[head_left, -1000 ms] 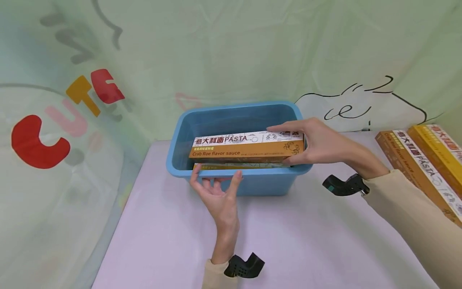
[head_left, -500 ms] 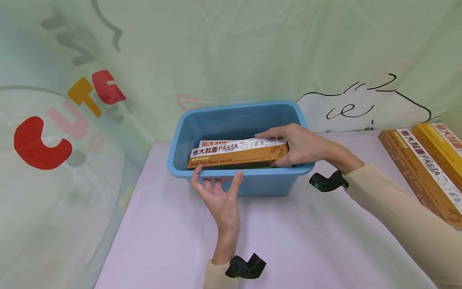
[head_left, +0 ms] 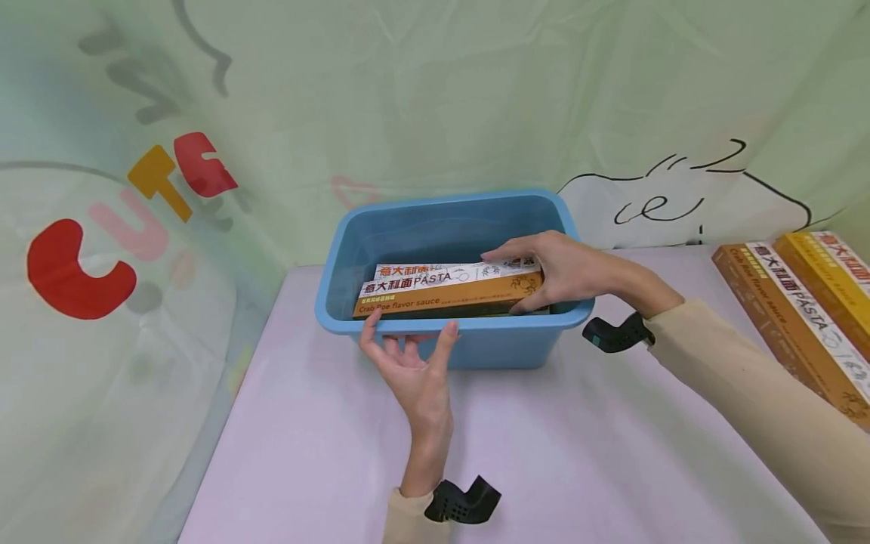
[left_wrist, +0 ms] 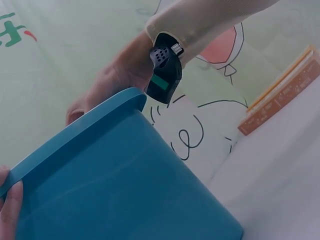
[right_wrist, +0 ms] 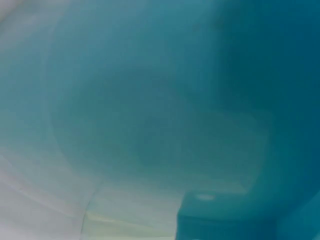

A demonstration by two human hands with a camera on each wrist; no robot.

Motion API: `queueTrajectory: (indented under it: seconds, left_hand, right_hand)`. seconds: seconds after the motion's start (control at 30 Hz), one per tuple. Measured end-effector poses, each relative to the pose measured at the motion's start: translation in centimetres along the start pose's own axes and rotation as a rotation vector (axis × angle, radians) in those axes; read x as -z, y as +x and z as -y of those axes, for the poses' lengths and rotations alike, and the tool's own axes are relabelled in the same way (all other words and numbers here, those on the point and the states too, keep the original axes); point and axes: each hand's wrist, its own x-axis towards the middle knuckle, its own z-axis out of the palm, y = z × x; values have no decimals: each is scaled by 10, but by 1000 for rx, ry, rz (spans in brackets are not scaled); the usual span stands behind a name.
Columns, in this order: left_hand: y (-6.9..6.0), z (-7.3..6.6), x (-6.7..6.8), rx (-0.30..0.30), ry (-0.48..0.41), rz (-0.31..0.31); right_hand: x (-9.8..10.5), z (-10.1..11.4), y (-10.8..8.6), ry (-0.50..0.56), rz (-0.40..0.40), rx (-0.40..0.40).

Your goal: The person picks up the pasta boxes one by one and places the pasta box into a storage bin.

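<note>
A blue plastic bin [head_left: 476, 349] stands on the table against the curtain. My left hand [head_left: 420, 389] holds the bin's front rim, with the index finger over it and the thumb beside it. Inside the bin, my right hand [head_left: 571, 266] grips the right end of a brown-and-white pasta box [head_left: 451, 295], low along the front wall. Behind it shows the lettered top of another pasta box [head_left: 396, 270]; the rest is hidden. In the left wrist view the right hand [left_wrist: 117, 75] reaches over the bin wall [left_wrist: 110, 175]. The right wrist view shows mostly the bin's blurred blue wall [right_wrist: 150, 115].
At the right of the table lie brown pasta boxes [head_left: 805, 317] beside a yellow pasta box [head_left: 829, 264]. A pale printed curtain [head_left: 435, 98] rises behind and to the left. The table's lilac surface [head_left: 557, 453] stretches in front of the bin.
The right hand has lowered the brown pasta box deeper into the bin and slightly left, uncovering another box behind it. Over the last half second little moves; the left hand stays on the rim.
</note>
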Motion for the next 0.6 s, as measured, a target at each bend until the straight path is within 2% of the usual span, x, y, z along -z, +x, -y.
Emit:
queueTrajectory:
  seconds: [0.17,0.3,0.43,0.6]
  left_hand:
    - [-1,1,1,1,9,12]
    - [0,0,2,6,20,14]
    - [-1,0,2,6,12,13]
    - [0,0,2,-4,-10,19]
  right_hand:
    - [5,0,-3,87,-48,-23]
    - [10,1,-18,122,-147,-59]
    - [11,1,-46,141,-325,-77]
    - [4,-2,-84,21,-587,-77]
